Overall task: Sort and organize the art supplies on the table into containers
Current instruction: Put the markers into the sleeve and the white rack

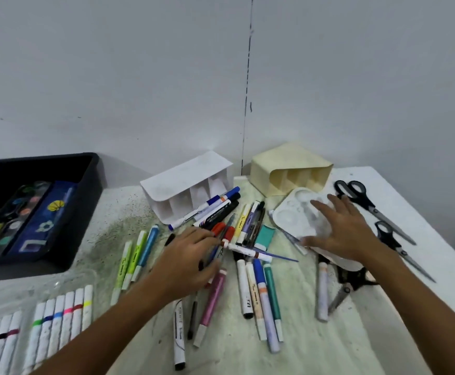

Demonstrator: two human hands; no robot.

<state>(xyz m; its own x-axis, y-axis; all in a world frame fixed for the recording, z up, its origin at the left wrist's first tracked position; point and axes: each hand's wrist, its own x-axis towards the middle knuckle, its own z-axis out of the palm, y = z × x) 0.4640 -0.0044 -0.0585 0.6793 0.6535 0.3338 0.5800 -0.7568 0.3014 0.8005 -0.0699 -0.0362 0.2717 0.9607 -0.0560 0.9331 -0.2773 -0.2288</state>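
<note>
At the frame's centre, the left hand (pixel 191 259) curls its fingers around a few pens (pixel 216 246) in the scattered pile of markers (pixel 258 290). Right of it, the right hand (pixel 348 234) rests with fingers spread flat on the white palette (pixel 288 215), below the cream organizer (pixel 288 166) and right of the white organizer (pixel 183 180).

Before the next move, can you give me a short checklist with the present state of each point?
1. Left hand has a grip on the pens in the pile: ok, fingers curl over them.
2. Right hand is free: ok, it lies spread on the white palette.
3. White organizer is ready to receive pens: not ok, it lies on its side.
4. Cream organizer is upright: not ok, also tipped over.
5. Scissors are clear of the hands: ok, they lie apart at the right.
6. Caps are tight: cannot tell.
</note>
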